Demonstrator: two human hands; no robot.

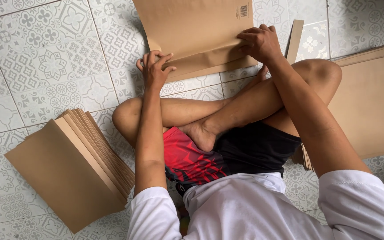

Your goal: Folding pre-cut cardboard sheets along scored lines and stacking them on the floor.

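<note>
The grip of the left hand (155, 67) is closed in a pinch on the lower left corner of a brown paper sheet (192, 26), fingers curled over the folded edge with the thumb beneath. The right hand (258, 42) presses down on the same sheet near its lower right edge, fingers bent and bunched against the fold, its grip closed on the paper. The sheet lies on the patterned tiled floor (45, 58), just beyond the person's crossed legs. A fanned stack of folded brown paper pieces (74, 171) rests on the floor beside the left arm, apart from it. Larger flat brown sheets (372, 100) lie on the floor at the right, partly under the right knee.
</note>
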